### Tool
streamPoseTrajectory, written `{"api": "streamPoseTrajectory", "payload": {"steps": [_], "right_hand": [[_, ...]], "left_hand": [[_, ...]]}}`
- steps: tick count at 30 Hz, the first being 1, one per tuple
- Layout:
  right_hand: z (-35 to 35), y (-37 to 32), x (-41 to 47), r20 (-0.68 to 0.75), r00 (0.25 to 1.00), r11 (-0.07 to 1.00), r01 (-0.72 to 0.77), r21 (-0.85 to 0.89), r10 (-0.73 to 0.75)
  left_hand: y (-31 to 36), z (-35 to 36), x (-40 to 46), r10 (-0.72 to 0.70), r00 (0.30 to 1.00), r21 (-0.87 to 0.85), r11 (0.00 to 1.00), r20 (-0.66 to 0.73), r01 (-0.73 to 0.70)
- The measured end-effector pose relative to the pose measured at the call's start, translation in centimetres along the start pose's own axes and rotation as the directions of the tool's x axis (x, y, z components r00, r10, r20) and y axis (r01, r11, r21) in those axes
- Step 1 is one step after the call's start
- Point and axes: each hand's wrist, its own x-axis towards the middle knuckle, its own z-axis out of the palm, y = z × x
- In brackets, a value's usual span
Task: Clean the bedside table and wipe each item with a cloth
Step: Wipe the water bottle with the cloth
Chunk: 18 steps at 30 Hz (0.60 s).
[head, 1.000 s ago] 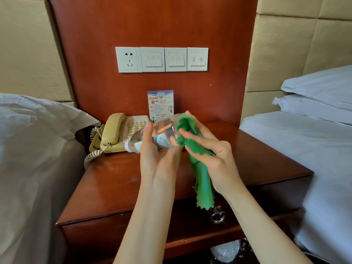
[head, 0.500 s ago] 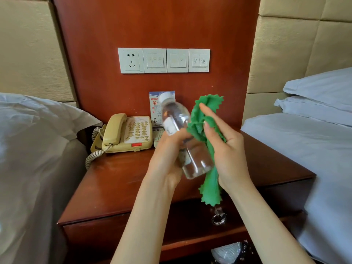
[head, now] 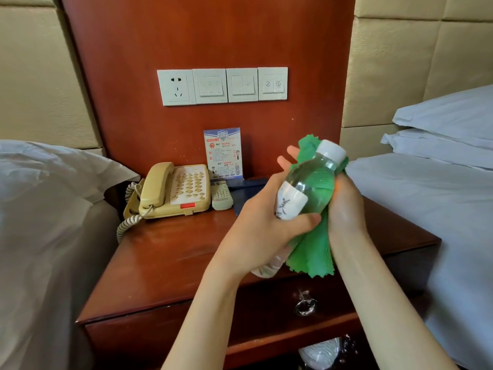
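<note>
- Left hand (head: pixel 256 225) grips a clear plastic bottle (head: pixel 306 188) around its lower middle, fingers curled round the barrel over the edge of the white label, thumb across the front.
- Bottle is held in the air above the right half of the table (head: pixel 170 260), tilted, white cap up and to the right, base down and to the left behind the left wrist.
- Right hand (head: pixel 344 206) holds a green cloth (head: pixel 314 252) against the far side of the bottle; fingers wrapped about cloth and bottle together, fingertips showing past the bottle's left edge near the neck.
- Cloth bunches up behind the neck and cap, and a loose zigzag-edged tail hangs down between the two wrists, clear of the table top.
- Green of the cloth shows through the clear bottle wall.
- At the back left of the table: a beige corded telephone (head: pixel 173 190), handset on its cradle, coiled cord hanging off the left edge.
- Just beside the telephone's right side lies a pale remote control (head: pixel 221 194); a dark flat item sits to its right, partly hidden by the left hand.
- A printed card (head: pixel 222 153) stands upright against the wooden wall panel behind the remote.
- Wall above: a row of white socket and switch plates (head: pixel 222 85).
- Beds with white linen flank the table on both sides.
- A metal ring pull (head: pixel 305 307) hangs on the drawer front below the hands.
</note>
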Motion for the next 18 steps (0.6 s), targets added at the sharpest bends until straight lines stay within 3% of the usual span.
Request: {"api": "streamPoseTrajectory", "payload": {"steps": [3,9,14,18], "right_hand": [[0.1,-0.4,-0.2,0.16,0.986,0.994,-0.052,0.097,0.036],[0.4,-0.6,-0.6,0.198,0.977,0.942,0.01,0.336,-0.082],[1.6,0.1,-1.3,0.127,0.973,0.969,0.169,0.179,-0.193],[2.4,1.8,-2.1,0.176,0.968,0.982,0.187,-0.025,-0.18]], "left_hand": [[0.7,-0.6,-0.2,0.095,0.995,0.221,0.972,-0.043,-0.083],[1.2,-1.4,-0.4,0.222,0.958,0.594,0.801,-0.181,-0.073],[0.4,-1.3,-0.2,0.248,0.883,0.68,0.726,-0.4,0.104],[-0.8,-1.8,-0.1,0.319,0.797,0.776,0.57,-0.513,0.272]]}}
